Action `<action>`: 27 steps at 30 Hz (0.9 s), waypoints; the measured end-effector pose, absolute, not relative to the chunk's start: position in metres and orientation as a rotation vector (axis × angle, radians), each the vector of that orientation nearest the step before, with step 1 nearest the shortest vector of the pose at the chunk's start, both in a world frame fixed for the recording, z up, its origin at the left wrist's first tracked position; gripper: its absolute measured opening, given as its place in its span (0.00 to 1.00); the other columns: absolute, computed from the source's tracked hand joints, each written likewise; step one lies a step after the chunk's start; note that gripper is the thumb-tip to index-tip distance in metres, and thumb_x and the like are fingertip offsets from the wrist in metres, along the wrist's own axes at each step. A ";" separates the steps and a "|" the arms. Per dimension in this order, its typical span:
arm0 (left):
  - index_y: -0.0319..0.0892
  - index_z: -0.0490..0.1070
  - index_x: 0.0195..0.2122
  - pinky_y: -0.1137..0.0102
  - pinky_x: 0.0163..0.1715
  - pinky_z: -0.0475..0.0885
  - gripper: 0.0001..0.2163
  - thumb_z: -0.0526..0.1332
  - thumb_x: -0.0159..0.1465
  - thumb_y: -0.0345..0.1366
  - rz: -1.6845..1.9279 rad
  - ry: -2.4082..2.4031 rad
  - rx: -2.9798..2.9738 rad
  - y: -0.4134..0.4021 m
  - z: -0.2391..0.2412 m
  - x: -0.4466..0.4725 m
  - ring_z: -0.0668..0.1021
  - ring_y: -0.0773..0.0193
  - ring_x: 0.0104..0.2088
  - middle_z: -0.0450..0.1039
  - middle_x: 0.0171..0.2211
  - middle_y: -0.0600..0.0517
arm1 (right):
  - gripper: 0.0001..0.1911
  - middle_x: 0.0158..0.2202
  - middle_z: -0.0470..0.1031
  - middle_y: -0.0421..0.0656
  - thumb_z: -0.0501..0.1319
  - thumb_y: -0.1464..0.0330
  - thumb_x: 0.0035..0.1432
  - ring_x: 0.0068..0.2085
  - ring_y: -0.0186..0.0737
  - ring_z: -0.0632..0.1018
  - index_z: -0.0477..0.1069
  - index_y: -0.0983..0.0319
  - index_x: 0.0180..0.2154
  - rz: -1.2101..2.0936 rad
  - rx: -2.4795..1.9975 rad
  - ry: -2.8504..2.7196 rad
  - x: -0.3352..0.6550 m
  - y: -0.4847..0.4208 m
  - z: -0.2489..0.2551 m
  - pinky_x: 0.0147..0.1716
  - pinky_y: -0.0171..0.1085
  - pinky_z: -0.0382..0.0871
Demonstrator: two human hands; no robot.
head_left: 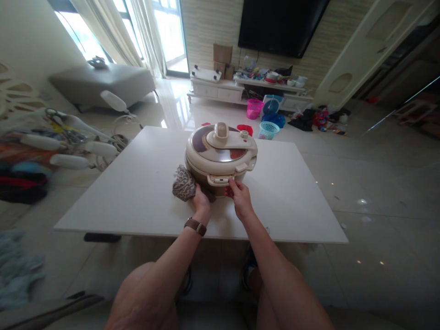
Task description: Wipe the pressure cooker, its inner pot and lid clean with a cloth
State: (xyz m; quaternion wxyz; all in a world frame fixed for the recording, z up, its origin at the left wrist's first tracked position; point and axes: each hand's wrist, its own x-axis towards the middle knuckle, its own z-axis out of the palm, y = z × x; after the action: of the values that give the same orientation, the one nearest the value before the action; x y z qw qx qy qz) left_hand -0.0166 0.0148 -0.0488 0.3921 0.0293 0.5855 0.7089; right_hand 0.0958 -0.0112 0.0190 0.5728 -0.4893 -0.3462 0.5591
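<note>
A beige pressure cooker [220,156] with a brown, shiny lid stands on the white table [282,197], its lid on. My left hand [200,201], with a watch on the wrist, is closed on a brown-and-white patterned cloth [184,184] and holds it against the cooker's lower left side. Pinched at the right end of the cooker's front handle [221,180] are the fingers of my right hand [240,197]. The undersides of both hands' fingers are partly hidden.
Beyond the table are a pink basket [254,109], a light-blue basket [268,130] and a low white cabinet [225,93] under a television [282,25]. At the left, a lamp with white shades [101,149] stands close to the table's edge.
</note>
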 end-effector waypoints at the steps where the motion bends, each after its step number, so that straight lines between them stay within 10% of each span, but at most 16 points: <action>1: 0.38 0.76 0.57 0.59 0.65 0.70 0.20 0.66 0.67 0.42 1.803 1.491 0.070 0.015 -0.050 -0.016 0.77 0.57 0.62 0.76 0.60 0.41 | 0.31 0.23 0.75 0.39 0.73 0.40 0.43 0.26 0.34 0.74 0.73 0.60 0.27 1.314 -1.149 -0.811 0.096 -0.011 0.019 0.27 0.35 0.71; 27: 0.34 0.76 0.56 0.63 0.61 0.73 0.17 0.64 0.70 0.37 1.704 1.360 -0.126 0.008 -0.022 -0.018 0.80 0.57 0.58 0.78 0.59 0.42 | 0.18 0.21 0.76 0.38 0.68 0.52 0.57 0.23 0.34 0.75 0.74 0.60 0.29 1.431 -1.064 -0.552 0.087 -0.011 0.015 0.23 0.32 0.69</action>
State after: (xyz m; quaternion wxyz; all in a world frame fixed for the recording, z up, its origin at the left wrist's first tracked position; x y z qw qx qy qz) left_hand -0.0178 0.0083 -0.0218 0.4609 -0.0514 0.5527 0.6924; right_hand 0.0868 -0.0109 0.0146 0.5951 -0.4579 -0.2375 0.6162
